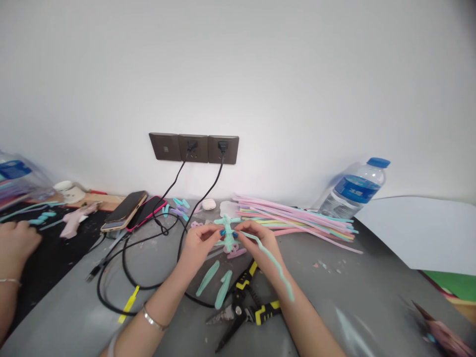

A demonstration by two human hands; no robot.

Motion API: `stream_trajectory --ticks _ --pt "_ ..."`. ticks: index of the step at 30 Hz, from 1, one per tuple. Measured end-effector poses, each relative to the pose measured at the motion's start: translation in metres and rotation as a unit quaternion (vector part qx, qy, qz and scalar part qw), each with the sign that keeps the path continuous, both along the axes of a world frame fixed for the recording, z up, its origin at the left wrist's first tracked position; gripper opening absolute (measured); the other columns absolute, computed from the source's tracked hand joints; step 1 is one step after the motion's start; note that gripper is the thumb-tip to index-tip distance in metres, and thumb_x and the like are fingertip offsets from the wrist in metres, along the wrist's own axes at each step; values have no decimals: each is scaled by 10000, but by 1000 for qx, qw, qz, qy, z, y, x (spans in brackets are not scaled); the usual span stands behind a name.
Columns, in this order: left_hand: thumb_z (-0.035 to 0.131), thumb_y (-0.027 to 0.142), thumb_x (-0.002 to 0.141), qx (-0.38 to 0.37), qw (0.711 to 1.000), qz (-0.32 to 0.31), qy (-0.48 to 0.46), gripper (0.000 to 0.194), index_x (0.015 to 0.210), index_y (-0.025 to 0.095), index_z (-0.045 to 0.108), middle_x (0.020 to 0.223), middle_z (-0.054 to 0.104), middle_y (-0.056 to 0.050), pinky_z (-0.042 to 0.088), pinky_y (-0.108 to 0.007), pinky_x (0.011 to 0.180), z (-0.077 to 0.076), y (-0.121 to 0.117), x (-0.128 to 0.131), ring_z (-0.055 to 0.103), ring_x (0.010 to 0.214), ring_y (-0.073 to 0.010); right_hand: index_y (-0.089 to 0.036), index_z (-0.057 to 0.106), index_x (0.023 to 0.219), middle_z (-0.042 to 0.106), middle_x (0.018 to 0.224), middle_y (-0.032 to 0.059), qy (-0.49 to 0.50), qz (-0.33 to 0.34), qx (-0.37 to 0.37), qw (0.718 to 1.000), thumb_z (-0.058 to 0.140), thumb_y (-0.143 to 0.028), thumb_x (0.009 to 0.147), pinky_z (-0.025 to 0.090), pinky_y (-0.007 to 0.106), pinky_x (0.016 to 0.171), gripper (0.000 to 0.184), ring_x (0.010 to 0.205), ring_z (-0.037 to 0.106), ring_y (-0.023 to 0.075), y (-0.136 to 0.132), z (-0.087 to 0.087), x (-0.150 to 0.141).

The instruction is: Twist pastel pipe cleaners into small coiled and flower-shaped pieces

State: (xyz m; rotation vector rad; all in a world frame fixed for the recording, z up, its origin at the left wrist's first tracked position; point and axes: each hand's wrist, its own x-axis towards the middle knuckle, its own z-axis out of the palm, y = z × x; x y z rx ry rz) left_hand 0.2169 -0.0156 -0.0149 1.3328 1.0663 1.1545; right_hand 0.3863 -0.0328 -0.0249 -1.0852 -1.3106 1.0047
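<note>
Between my two hands is a mint-green pipe cleaner figure (228, 229), with short arms sticking out at its top. My left hand (201, 243) pinches its left side between thumb and fingers. From the right, my right hand (258, 239) pinches the same figure. A long loose mint pipe cleaner (273, 260) trails from there over my right wrist. Just below the figure lie pink pipe cleaner loops (234, 252). Two folded mint pipe cleaner pieces (223, 289) rest on the table nearer to me, beside black-and-yellow wire pliers (238, 311) with their jaws apart.
A bundle of pastel pipe cleaners (293, 218) lies behind my right hand, near a tilted water bottle (355, 188). Black cables (124, 267) loop on the left by two phones (126, 210). Another person's hand (18, 248) is at far left, near a pink glue gun (76, 219).
</note>
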Motion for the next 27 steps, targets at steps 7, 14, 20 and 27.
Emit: stream_trajectory --ticks 7,14,20,27 --pt "771 365 630 -87 995 -16 -55 331 850 131 691 714 672 -19 517 -241 567 -7 -4 9 612 640 -148 -195 638 771 662 758 42 -41 -18 24 999 634 -261 761 487 282 618 67 701 614 192 0 -1 -2" --pt "750 356 654 -83 996 -16 -23 312 850 123 686 606 592 26 460 -213 525 -4 -3 5 531 551 -107 -184 659 775 668 751 51 15 10 -14 1000 695 -400 727 516 303 618 225 687 626 204 1 2 -2" --pt "735 367 686 -76 995 -62 -35 310 869 118 714 697 638 -11 454 -225 565 -10 1 2 537 595 -116 -184 635 720 630 608 8 61 28 -65 996 754 -435 674 493 284 532 282 555 590 168 3 0 1" --pt "731 358 685 -70 996 -55 -25 287 843 118 729 673 634 -11 440 -219 538 -7 -1 2 526 572 -112 -172 626 661 624 597 14 91 33 -77 992 786 -436 630 508 301 551 310 546 588 168 3 3 1"
